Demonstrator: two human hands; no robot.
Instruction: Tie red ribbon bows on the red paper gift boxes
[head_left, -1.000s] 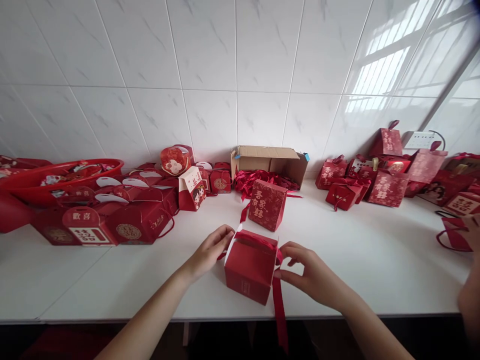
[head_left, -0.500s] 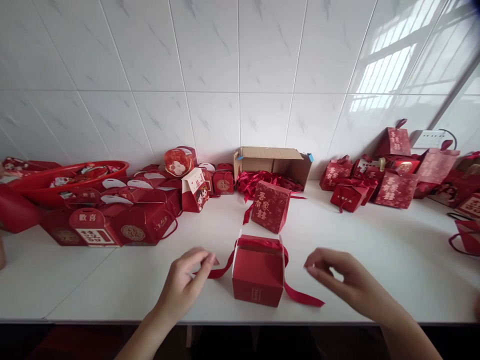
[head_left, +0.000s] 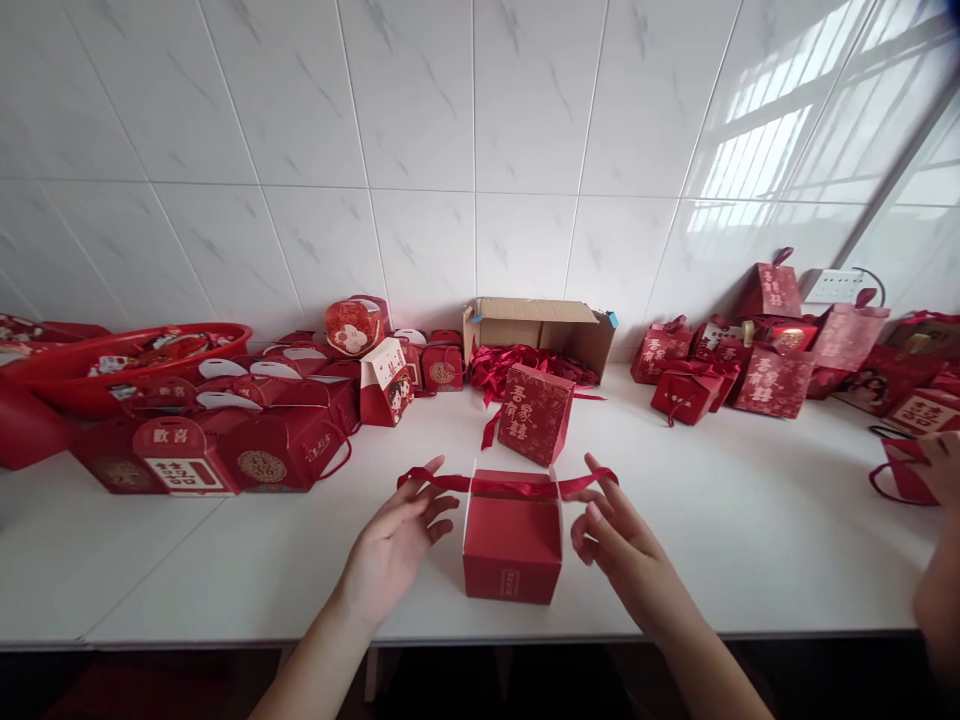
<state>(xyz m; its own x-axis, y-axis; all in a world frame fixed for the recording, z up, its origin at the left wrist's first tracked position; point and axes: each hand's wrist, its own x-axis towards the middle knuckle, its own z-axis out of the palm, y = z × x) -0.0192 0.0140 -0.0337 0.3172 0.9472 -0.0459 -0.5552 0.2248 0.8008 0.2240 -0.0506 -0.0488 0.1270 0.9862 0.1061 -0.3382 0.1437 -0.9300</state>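
Observation:
In front of me on the white table (head_left: 652,560) stands a small red gift box (head_left: 512,550). Red ribbon (head_left: 517,487) runs across its upper part and comes out at both sides. To the left of the box, my left hand (head_left: 394,545) has one ribbon end caught over its raised forefinger, the other fingers loosely curled. My right hand (head_left: 619,550) mirrors it on the right, the opposite end lying over its forefinger. Both ends are lifted and drawn outward. Just behind stands a printed red gift box (head_left: 536,415) with gold characters.
A cardboard box (head_left: 592,345) of loose red ribbon stands against the wall. On the left are several red boxes (head_left: 277,455) and a red basin (head_left: 67,395) of small packets. More finished boxes (head_left: 772,380) stand on the right. Another person's hand (head_left: 941,465) touches a box there.
Both hands have moved in toward the box and picked up the ribbon ends, which lay on the table or hung low before. Another person's hand has come in at the right edge.

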